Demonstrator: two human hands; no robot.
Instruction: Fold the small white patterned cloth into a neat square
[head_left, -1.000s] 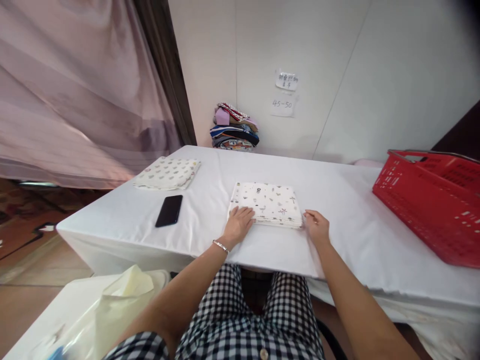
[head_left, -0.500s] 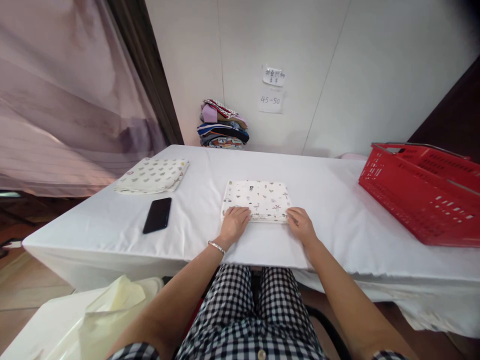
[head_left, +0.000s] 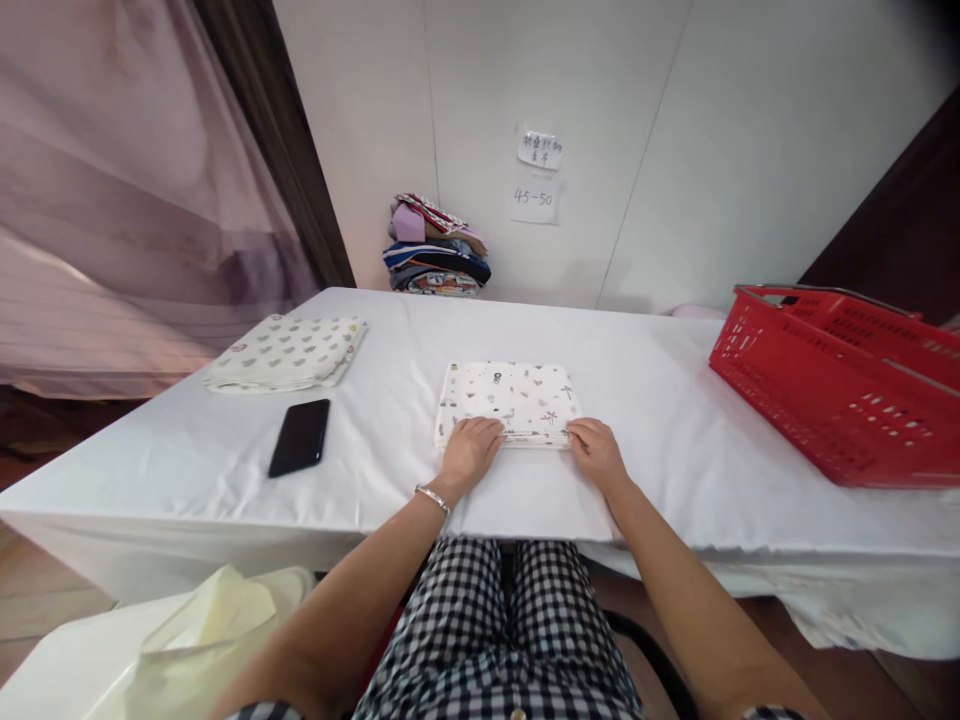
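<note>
A folded white cloth with small printed figures (head_left: 514, 396) lies flat in the middle of the white-covered table (head_left: 660, 420). My left hand (head_left: 469, 450) rests palm down on its near left corner, a bracelet on the wrist. My right hand (head_left: 596, 452) grips the near right corner of the same cloth, fingers curled at its edge. Both hands sit at the cloth's near edge.
A black phone (head_left: 300, 436) lies left of the cloth. A second folded patterned cloth (head_left: 286, 350) sits at the table's far left. A red plastic basket (head_left: 840, 382) stands on the right. Folded clothes (head_left: 435, 248) are stacked by the wall. A pale bag (head_left: 202, 630) is near my left knee.
My right hand moved in from beside the cloth onto its near right corner. The left hand stayed on the near left corner. The view shifted slightly to the right.
</note>
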